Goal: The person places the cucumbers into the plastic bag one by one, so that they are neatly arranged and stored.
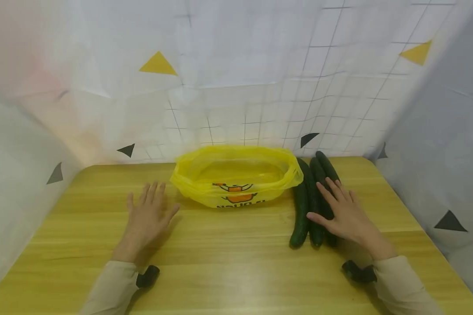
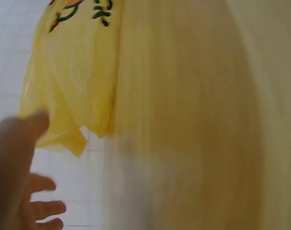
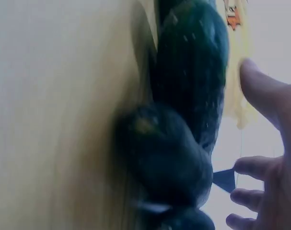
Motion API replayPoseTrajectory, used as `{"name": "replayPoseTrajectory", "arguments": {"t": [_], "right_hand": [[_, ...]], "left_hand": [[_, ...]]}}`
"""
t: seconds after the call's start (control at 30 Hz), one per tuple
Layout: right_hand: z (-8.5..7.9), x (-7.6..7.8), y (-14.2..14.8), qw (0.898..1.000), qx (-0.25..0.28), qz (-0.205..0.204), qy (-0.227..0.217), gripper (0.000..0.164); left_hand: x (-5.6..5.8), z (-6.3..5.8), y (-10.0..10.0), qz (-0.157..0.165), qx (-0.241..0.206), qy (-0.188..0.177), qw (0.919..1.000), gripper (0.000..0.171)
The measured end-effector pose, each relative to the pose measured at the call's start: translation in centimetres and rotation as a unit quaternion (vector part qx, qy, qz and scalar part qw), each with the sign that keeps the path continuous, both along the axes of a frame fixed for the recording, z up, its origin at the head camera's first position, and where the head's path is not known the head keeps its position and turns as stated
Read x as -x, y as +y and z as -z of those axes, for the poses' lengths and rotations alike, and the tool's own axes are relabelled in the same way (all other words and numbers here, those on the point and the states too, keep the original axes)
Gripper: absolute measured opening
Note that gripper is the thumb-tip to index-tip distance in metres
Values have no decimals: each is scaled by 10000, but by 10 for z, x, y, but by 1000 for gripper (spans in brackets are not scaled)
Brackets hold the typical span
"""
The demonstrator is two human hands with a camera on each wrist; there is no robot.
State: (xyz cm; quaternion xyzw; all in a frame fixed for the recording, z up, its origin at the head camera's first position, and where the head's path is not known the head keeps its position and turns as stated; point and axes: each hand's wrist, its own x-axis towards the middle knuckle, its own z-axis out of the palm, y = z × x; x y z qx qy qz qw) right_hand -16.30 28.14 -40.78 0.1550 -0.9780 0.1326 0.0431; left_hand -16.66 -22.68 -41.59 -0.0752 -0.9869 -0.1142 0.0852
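A yellow plastic bag (image 1: pixel 205 197) with a printed cartoon stands on the table, its mouth spread wide. Several dark green cucumbers (image 1: pixel 300 214) lie side by side just right of the bag. My left hand (image 1: pixel 146 221) is left of the bag, fingers spread, holding nothing; the left wrist view shows the bag (image 2: pixel 83 72) beyond the thumb. Over the rightmost cucumbers hovers or rests my right hand (image 1: pixel 348 218), fingers straight and apart; I cannot tell whether it touches them. In the right wrist view the cucumbers (image 3: pixel 191 67) lie beside the hand, partly blurred.
The wooden table (image 1: pixel 236 262) has a rounded back edge against a white sheet (image 1: pixel 236 105) with grid lines and triangles. Similar sheets hang at the left and right sides. A dark strap (image 1: pixel 358 272) sits at my right wrist, another (image 1: pixel 147 276) at my left.
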Motion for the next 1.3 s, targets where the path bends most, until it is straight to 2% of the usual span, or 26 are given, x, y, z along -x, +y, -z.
{"name": "replayPoseTrajectory", "arguments": {"t": [0.1,0.17,0.27,0.37,0.5,0.67,0.8,0.9,1.07,1.13,1.3], "right_hand": [[-1,6,9,9989,457,115,-54,81],[-2,9,15,9965,796,222,-157,76],[-2,12,26,9909,1268,346,-292,70],[1,15,34,9866,1547,385,-359,67],[5,17,41,9816,1818,424,-405,65],[10,19,49,9750,2114,505,-460,64],[14,20,53,9679,2388,580,-536,62],[18,22,56,9620,2579,625,-643,62],[23,24,60,9550,2753,731,-829,63],[25,24,62,9523,2807,824,-875,63],[23,27,61,9433,2923,1070,-1156,70]], "left_hand": [[3,4,-2,-102,-905,-42,9958,70],[4,7,-4,-170,-1703,-188,9851,65],[7,12,-2,-276,-2942,-333,9548,62],[11,19,2,-430,-3779,-347,9242,59],[19,25,10,-566,-4469,-112,8927,57],[31,27,19,-694,-5325,256,8432,56],[39,27,26,-846,-5730,254,8148,54],[44,26,32,-776,-5944,376,7996,51],[45,16,43,-376,-6240,764,7768,48],[44,11,46,-339,-6202,782,7798,48],[42,5,53,-415,-6001,818,7947,45]]}}
